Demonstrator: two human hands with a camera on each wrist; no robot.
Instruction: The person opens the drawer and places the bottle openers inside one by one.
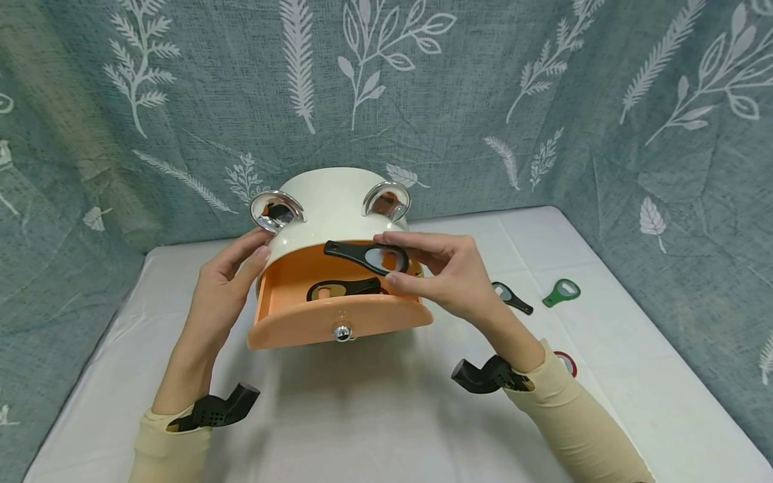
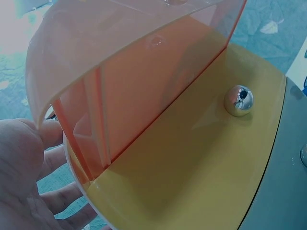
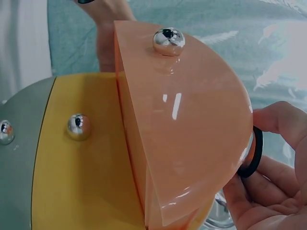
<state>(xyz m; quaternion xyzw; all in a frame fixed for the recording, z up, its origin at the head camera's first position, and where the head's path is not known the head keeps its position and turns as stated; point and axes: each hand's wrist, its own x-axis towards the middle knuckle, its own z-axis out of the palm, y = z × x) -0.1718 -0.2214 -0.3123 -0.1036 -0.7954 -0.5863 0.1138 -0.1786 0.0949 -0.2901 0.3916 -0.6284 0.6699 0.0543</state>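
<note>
Two hands at drawer [image 1: 338, 315] | right hand [image 1: 443, 272] pinched black opener [image 1: 365, 257] above it, ring end; looked light, stiff, smooth | left hand [image 1: 226, 288] relaxed, fingers straight, steadying cream box [image 1: 329, 201] beside it

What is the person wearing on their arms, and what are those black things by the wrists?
Both arms wear pale cream long sleeves, the left sleeve and the right sleeve, ending at the wrists. The left hand and right hand are bare: no gloves or rings show. Each wrist carries a black plastic mount, the left mount with small holes, the right mount curved like a hook.
</note>
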